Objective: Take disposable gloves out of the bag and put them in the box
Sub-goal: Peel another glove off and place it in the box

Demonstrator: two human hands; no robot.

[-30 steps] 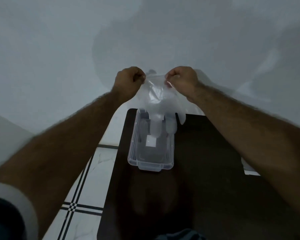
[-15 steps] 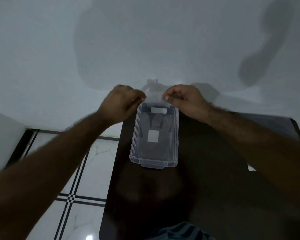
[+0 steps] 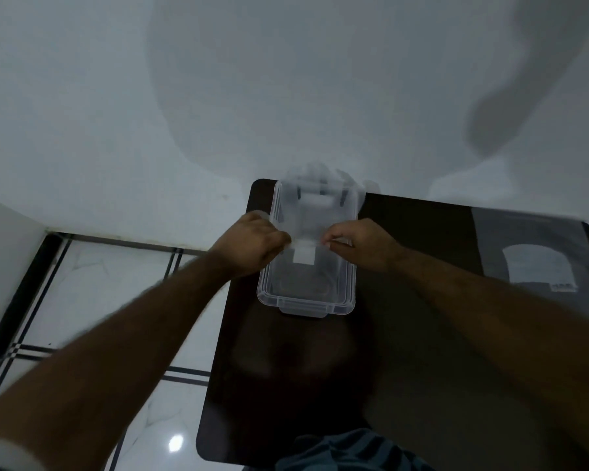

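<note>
A clear plastic box (image 3: 306, 299) stands open on the far left part of a dark table (image 3: 405, 368). A thin translucent disposable glove (image 3: 315, 207) lies stretched over the box's far half, its fingers reaching past the far rim. My left hand (image 3: 250, 244) pinches the glove's cuff at the box's left rim. My right hand (image 3: 361, 244) pinches the same cuff from the right, over the box. The glove bag (image 3: 538, 256), flat and greyish with a white label, lies at the table's far right.
A white wall rises right behind the table. To the left of the table lies a white tiled floor (image 3: 92, 300) with black lines. A striped piece of my clothing (image 3: 347, 452) shows at the table's near edge.
Both hands have come down and toward me with the glove, from hanging above the box to lying over it. The bag has come into view at the right.
</note>
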